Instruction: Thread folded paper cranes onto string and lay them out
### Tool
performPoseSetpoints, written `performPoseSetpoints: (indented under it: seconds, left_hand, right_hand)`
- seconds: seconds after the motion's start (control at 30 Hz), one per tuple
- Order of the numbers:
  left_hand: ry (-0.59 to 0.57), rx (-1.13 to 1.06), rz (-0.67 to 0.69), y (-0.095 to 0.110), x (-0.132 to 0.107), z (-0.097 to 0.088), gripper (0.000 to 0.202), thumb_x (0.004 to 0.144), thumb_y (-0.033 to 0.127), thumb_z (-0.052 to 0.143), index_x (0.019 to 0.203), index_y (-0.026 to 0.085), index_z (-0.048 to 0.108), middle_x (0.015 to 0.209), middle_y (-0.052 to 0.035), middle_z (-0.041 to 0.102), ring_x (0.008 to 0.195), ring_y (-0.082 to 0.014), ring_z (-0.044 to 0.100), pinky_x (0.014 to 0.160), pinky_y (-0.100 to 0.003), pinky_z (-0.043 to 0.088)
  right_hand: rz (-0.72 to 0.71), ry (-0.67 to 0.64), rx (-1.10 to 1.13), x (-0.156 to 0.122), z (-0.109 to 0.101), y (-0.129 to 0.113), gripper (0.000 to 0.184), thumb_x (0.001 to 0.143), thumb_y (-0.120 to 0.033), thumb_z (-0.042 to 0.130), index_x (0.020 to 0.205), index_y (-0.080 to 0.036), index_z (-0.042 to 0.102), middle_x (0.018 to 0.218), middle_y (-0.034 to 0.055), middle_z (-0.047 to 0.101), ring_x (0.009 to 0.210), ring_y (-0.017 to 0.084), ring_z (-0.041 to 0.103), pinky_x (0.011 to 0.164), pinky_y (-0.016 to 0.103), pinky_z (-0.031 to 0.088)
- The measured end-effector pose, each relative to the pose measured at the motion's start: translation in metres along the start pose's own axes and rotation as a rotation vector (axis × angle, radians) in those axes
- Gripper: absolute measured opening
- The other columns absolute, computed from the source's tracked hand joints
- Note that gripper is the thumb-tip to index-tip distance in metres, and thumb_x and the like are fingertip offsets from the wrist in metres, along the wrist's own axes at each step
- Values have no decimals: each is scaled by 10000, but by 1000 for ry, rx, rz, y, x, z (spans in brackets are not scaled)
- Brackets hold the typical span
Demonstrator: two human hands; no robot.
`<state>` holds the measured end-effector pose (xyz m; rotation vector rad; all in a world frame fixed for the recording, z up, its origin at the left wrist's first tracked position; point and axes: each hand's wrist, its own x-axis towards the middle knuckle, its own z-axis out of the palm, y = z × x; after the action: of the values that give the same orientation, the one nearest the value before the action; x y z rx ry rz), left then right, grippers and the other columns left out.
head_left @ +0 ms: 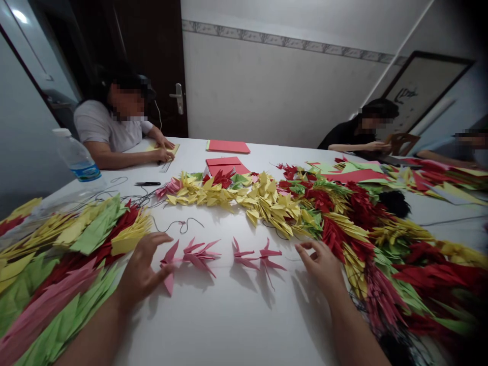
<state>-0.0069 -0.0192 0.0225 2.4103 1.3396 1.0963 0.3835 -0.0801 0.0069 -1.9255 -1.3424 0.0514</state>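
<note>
A short row of pink cranes lies across the middle of the bench, nearer my edge than the far one, with a gap halfway along. My left hand sits at the row's left end, fingers spread and thumb laid on the first crane, not closed round it. My right hand is palm-down just beside the right end, fingers open and loose, touching no crane. A thread may run through the row, but it is too fine for me to be sure.

As I judge it, this row is barely begun. It is only a handful against the long packed heaps all round: the green heap at the left edge, the yellow pile behind the row, and the red heap down the right side. Those look finished. Red sheets lie flat and unfolded toward the far edge, so there is paper left. A bottle stands at the left edge, and two people sit along the far side.
</note>
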Motion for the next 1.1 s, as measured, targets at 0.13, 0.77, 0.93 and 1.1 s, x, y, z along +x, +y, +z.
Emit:
performPoseSetpoints:
  seconds: [0.13, 0.77, 0.93, 1.1]
  left_hand:
    - [-84, 111, 183, 1, -1, 2, 311, 687, 418, 589, 930, 224, 581, 1062, -76, 540, 1051, -243, 454, 928, -379, 358]
    - [-314, 19, -89, -5, 8, 2, 160, 755, 181, 387, 780, 180, 545, 1005, -71, 538, 922, -177, 521, 829, -306, 430]
    - [-327, 52, -70, -3, 9, 2, 187, 782, 166, 348, 792, 185, 534, 903, -45, 558, 836, -158, 532, 762, -271, 433]
    - [-288, 142, -18, -4, 8, 6, 204, 782, 172, 380, 831, 177, 578, 931, -59, 564, 885, -175, 521, 821, -300, 419]
  right_hand:
    - [-169, 202, 62, -11, -7, -40, 258, 784, -443, 475, 754, -201, 560, 863, 86, 556, 585, 162, 478, 598, 326, 428]
    - [-705, -367, -44, -46, 108, -153, 130, 701, -185, 547, 826, -204, 576, 837, 33, 628, 847, 192, 522, 888, 364, 318]
    - [-683, -306, 20, -47, 109, -152, 129, 683, -173, 544, 804, -207, 571, 823, 22, 623, 861, 189, 517, 940, 376, 277]
    - [-691, -248, 77, -47, 107, -153, 146, 729, -199, 519, 866, -223, 563, 856, 18, 635, 931, 197, 513, 1020, 429, 161]
